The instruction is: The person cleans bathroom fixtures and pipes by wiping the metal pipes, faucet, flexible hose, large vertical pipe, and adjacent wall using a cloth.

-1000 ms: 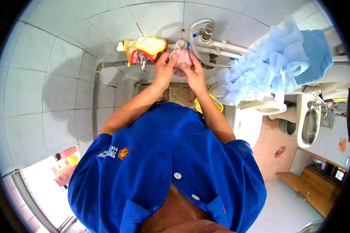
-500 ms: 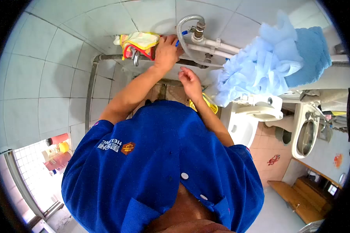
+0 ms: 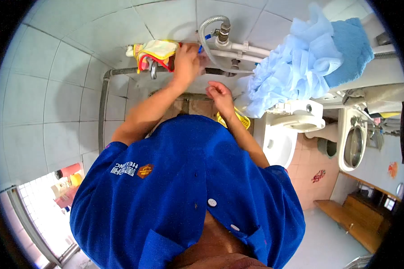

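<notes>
My left hand (image 3: pixel 187 62) is on the white pipe at the wall, with its fingers closed on a pink cloth (image 3: pixel 203 60) that mostly lies hidden behind them. Just left of it a yellow and red cloth (image 3: pixel 159 50) hangs over the pipe, above a metal tap (image 3: pixel 153 71). Lower and to the right, my right hand (image 3: pixel 220 95) hovers with loosely bent fingers apart from the thumb, and nothing shows in it. A grey hose (image 3: pixel 202 33) curves from a valve (image 3: pixel 223 33) close to my left hand.
A light blue ruffled mesh (image 3: pixel 296 67) and a blue towel (image 3: pixel 352 51) hang at the right. Below them are a toilet (image 3: pixel 280 145) and a washbasin (image 3: pixel 353 139). A yellow basket (image 3: pixel 241 120) stands beneath my right forearm. Bottles (image 3: pixel 67 186) are at the lower left.
Both hands were together on the pink cloth; my right hand has let go and moved down. My left hand has stayed at the pipe with the cloth. The view has shifted slightly.
</notes>
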The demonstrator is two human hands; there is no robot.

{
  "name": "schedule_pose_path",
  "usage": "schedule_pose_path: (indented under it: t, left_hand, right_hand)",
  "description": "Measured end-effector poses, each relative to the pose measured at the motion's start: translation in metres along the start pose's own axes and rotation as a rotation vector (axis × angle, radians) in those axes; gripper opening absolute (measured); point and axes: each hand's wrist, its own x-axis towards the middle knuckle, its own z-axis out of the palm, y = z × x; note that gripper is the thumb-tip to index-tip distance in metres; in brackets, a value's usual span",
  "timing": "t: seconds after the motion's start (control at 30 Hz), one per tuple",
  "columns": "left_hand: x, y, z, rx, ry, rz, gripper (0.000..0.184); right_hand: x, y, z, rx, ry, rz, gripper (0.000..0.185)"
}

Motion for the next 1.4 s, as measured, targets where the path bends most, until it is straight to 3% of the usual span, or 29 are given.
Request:
schedule_pose_path:
  t: [0.13,0.2,0.33,0.43,0.57,0.63,0.8,0.83,0.93,1.0,1.03,1.07,1.13,1.27,1.4]
  left_hand:
    - [-0.03,0.013,0.003,-0.234,-0.031,0.109,0.027]
    - [-0.028,0.012,0.018,-0.254,-0.017,0.057,0.027]
    - [-0.008,0.01,0.039,-0.219,-0.041,0.071,0.029]
    - [-0.005,0.002,0.06,0.041,-0.219,0.245,0.031]
    - [-0.015,-0.007,0.062,-0.068,-0.167,0.263,0.033]
    - [-0.015,-0.012,0.051,-0.244,-0.107,0.401,0.035]
    - [-0.012,-0.004,0.068,-0.341,-0.1,0.279,0.03]
    - [-0.011,0.001,0.077,-0.535,-0.207,0.1,0.029]
    - [-0.011,-0.012,0.083,-0.349,-0.299,0.263,0.029]
    - [-0.004,-0.019,0.081,-0.313,-0.232,0.513,0.022]
    - [-0.008,-0.02,0.075,-0.25,-0.15,0.542,0.029]
    - [-0.006,-0.017,0.075,-0.239,-0.145,0.543,0.029]
    - [-0.005,-0.003,0.065,-0.265,-0.329,0.277,0.027]
    - [-0.008,0.004,0.06,-0.236,-0.136,0.446,0.024]
    - [-0.005,-0.006,0.052,-0.112,-0.279,0.577,0.037]
  right_hand:
    - [-0.007,0.0,0.001,0.036,0.048,0.01,0.027]
    - [-0.012,0.003,0.003,0.096,0.079,0.021,0.025]
    - [-0.026,0.01,0.007,0.072,0.124,0.038,0.022]
    - [-0.035,0.02,0.015,0.047,0.18,0.061,0.02]
    - [-0.054,0.024,0.028,0.054,0.276,0.06,0.021]
    - [-0.06,0.022,0.031,0.057,0.306,0.058,0.021]
    - [-0.064,0.017,0.031,0.062,0.397,0.077,0.02]
    - [-0.062,0.017,0.029,0.067,0.381,0.054,0.019]
    - [-0.055,0.016,0.022,0.098,0.332,0.033,0.018]
    - [-0.05,0.011,0.017,0.121,0.295,0.031,0.018]
    - [-0.05,0.009,0.017,0.128,0.297,0.041,0.018]
    - [-0.049,0.006,0.015,0.135,0.299,0.053,0.018]
    - [-0.049,0.003,0.005,0.14,0.275,0.083,0.019]
    - [-0.05,0.0,-0.017,0.071,0.241,0.107,0.023]
    - [-0.049,0.002,-0.035,0.075,0.21,0.118,0.024]
